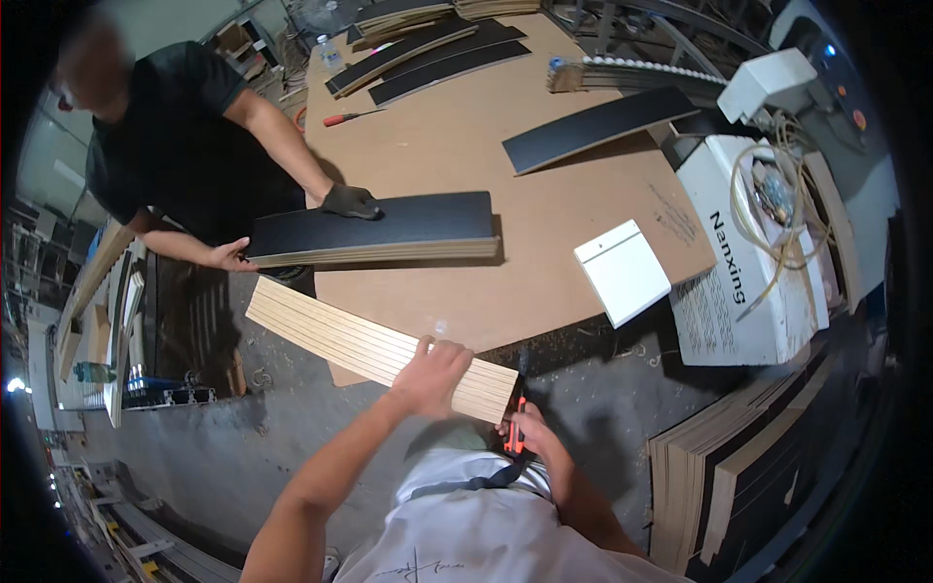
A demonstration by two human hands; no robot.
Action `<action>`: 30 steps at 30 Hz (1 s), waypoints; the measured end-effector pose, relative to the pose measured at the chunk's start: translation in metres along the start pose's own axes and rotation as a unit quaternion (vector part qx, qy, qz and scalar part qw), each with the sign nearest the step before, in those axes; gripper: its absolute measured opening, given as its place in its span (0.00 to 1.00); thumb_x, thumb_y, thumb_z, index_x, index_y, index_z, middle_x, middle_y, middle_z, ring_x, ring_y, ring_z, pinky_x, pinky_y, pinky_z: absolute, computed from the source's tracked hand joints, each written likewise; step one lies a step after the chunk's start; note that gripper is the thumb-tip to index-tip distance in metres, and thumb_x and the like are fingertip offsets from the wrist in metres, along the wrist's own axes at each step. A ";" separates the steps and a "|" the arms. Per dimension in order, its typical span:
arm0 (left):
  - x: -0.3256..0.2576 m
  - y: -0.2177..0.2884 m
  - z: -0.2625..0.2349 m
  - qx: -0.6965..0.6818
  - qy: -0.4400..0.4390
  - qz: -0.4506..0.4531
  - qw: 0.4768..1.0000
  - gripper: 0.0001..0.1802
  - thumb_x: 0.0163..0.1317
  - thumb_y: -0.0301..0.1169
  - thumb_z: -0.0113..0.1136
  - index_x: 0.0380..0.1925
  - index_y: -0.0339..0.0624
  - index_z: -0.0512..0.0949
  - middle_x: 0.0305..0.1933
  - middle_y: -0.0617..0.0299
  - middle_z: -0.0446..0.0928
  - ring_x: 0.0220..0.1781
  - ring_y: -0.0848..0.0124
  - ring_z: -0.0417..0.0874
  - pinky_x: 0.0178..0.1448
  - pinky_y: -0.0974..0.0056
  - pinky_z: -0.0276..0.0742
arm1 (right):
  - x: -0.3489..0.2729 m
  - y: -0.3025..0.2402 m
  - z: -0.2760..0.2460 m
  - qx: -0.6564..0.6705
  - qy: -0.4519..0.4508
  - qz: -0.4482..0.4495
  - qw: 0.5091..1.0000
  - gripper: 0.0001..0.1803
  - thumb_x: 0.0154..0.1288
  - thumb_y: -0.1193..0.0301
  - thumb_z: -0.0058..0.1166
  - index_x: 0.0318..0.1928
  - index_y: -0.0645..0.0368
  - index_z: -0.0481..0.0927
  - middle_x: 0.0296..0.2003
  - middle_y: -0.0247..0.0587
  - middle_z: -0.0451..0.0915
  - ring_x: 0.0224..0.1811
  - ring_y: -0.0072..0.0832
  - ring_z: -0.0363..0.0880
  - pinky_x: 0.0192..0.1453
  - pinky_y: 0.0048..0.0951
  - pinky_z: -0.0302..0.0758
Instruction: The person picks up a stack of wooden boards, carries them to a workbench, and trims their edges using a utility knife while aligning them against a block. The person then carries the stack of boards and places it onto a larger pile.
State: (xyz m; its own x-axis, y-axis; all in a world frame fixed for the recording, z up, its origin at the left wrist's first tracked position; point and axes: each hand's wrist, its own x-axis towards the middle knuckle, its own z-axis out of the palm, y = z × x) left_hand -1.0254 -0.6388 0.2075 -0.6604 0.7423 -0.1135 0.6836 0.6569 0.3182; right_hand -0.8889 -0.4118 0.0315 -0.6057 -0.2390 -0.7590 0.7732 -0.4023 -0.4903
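Note:
A stack of narrow boards [321, 325], its pale wood edges facing up, slants in front of me at the table's near edge. My left hand [437, 374] is closed over the stack near its right end, gripping it. At that same end my right hand [528, 429] is closed around a slim orange-and-black hand tool [515, 426], whose exact kind I cannot make out. Its dark upper part touches or lies beside the boards' end; which of the two I cannot tell. The lower fingers of my right hand are partly hidden.
Across the table [437, 146] a co-worker holds a stack of black boards [389, 219], one hand gloved. A white square box [622, 272] and a tilted black board [593, 131] lie to the right. A screwdriver [352, 117] lies farther back. Panels [729, 466] stand at lower right.

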 end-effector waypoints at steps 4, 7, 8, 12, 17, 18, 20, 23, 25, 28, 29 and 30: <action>-0.003 -0.006 0.000 -0.005 -0.001 0.003 1.000 0.51 0.34 0.50 0.72 0.59 0.37 0.64 0.54 0.49 0.70 0.61 0.56 0.69 0.68 0.43 0.55 | -0.030 -0.035 -0.011 -0.008 0.032 -0.045 0.998 0.05 0.61 0.79 0.53 0.38 0.60 0.75 0.25 0.37 0.77 0.24 0.25 0.78 0.28 0.29 0.77; -0.006 -0.006 -0.004 -0.028 0.011 0.007 1.000 0.51 0.35 0.50 0.72 0.59 0.36 0.64 0.55 0.49 0.70 0.62 0.55 0.69 0.69 0.40 0.54 | -0.039 -0.076 -0.022 -0.011 0.091 -0.163 0.982 0.07 0.63 0.78 0.52 0.42 0.59 0.73 0.27 0.37 0.77 0.24 0.23 0.78 0.27 0.25 0.77; -0.008 -0.008 -0.006 -0.040 0.013 0.012 0.999 0.50 0.36 0.48 0.71 0.59 0.34 0.64 0.54 0.49 0.70 0.63 0.55 0.69 0.69 0.41 0.55 | -0.044 -0.101 -0.002 -0.036 0.143 -0.163 0.976 0.07 0.65 0.76 0.52 0.43 0.59 0.73 0.29 0.37 0.77 0.24 0.23 0.78 0.27 0.24 0.78; -0.011 -0.009 -0.002 -0.053 0.031 0.033 0.998 0.53 0.36 0.53 0.72 0.60 0.33 0.64 0.55 0.49 0.70 0.63 0.56 0.69 0.70 0.41 0.56 | -0.031 -0.175 0.015 -0.095 0.191 -0.230 0.949 0.15 0.69 0.70 0.53 0.53 0.56 0.68 0.36 0.37 0.78 0.31 0.23 0.79 0.32 0.25 0.80; -0.021 -0.031 0.003 -0.089 0.046 0.058 0.993 0.56 0.37 0.53 0.75 0.63 0.33 0.62 0.60 0.48 0.68 0.65 0.55 0.67 0.69 0.41 0.56 | -0.026 -0.226 0.083 -0.114 0.252 -0.332 0.902 0.31 0.76 0.55 0.44 0.71 0.58 0.59 0.59 0.39 0.71 0.57 0.29 0.71 0.63 0.40 0.67; -0.021 -0.037 0.002 -0.107 0.037 0.084 0.990 0.58 0.36 0.54 0.75 0.64 0.33 0.61 0.61 0.48 0.68 0.65 0.56 0.67 0.68 0.43 0.56 | -0.021 -0.224 0.085 -0.104 0.256 -0.348 0.896 0.30 0.75 0.54 0.44 0.69 0.58 0.63 0.57 0.37 0.72 0.55 0.28 0.72 0.59 0.36 0.67; -0.025 -0.050 -0.006 -0.122 0.020 0.115 0.986 0.59 0.37 0.56 0.75 0.65 0.34 0.61 0.62 0.50 0.68 0.66 0.57 0.68 0.68 0.46 0.58 | -0.008 -0.204 0.075 -0.096 0.259 -0.362 0.890 0.28 0.75 0.53 0.44 0.67 0.57 0.67 0.54 0.36 0.74 0.53 0.26 0.72 0.56 0.33 0.68; -0.035 -0.084 -0.021 -0.152 0.033 0.086 0.984 0.49 0.42 0.55 0.73 0.61 0.37 0.67 0.59 0.50 0.71 0.64 0.56 0.69 0.67 0.48 0.60 | 0.007 -0.151 0.060 -0.097 0.226 -0.287 0.926 0.26 0.74 0.48 0.44 0.58 0.54 0.76 0.52 0.33 0.80 0.48 0.22 0.77 0.44 0.29 0.72; -0.047 -0.129 -0.027 -0.262 0.150 0.061 0.951 0.37 0.47 0.51 0.70 0.52 0.38 0.74 0.57 0.48 0.73 0.63 0.54 0.70 0.66 0.48 0.61 | 0.024 -0.101 0.055 -0.058 0.256 -0.277 0.924 0.28 0.75 0.48 0.42 0.58 0.57 0.76 0.54 0.35 0.78 0.47 0.23 0.75 0.48 0.27 0.75; -0.057 -0.197 -0.076 -0.186 0.246 -0.074 0.948 0.25 0.51 0.38 0.67 0.49 0.42 0.77 0.52 0.46 0.74 0.54 0.50 0.73 0.62 0.49 0.67 | 0.003 -0.047 0.044 -0.035 0.291 -0.240 0.925 0.35 0.76 0.43 0.32 0.62 0.62 0.73 0.55 0.42 0.77 0.55 0.32 0.74 0.59 0.37 0.73; -0.080 -0.226 -0.085 -0.235 0.268 -0.293 0.887 0.19 0.57 0.34 0.64 0.47 0.40 0.78 0.50 0.49 0.76 0.56 0.53 0.73 0.63 0.51 0.67 | 0.011 -0.038 0.060 -0.011 0.253 -0.275 0.927 0.37 0.76 0.42 0.32 0.63 0.63 0.71 0.57 0.43 0.75 0.56 0.32 0.74 0.60 0.38 0.73; -0.103 -0.256 -0.095 -0.227 0.353 -0.295 0.859 0.16 0.62 0.31 0.60 0.48 0.37 0.78 0.50 0.51 0.78 0.57 0.56 0.74 0.64 0.53 0.67 | 0.026 -0.019 0.048 -0.025 0.247 -0.321 0.914 0.38 0.75 0.42 0.34 0.65 0.64 0.69 0.60 0.45 0.73 0.58 0.34 0.73 0.63 0.38 0.70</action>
State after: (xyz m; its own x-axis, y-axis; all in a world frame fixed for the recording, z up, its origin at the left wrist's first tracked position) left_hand -1.1622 -0.8957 0.2274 -0.9834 -0.0723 0.1664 0.0795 0.6531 0.7531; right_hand -0.9286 -0.4532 0.0414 -0.7888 0.4650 -0.4019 0.3026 -0.2753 -0.9125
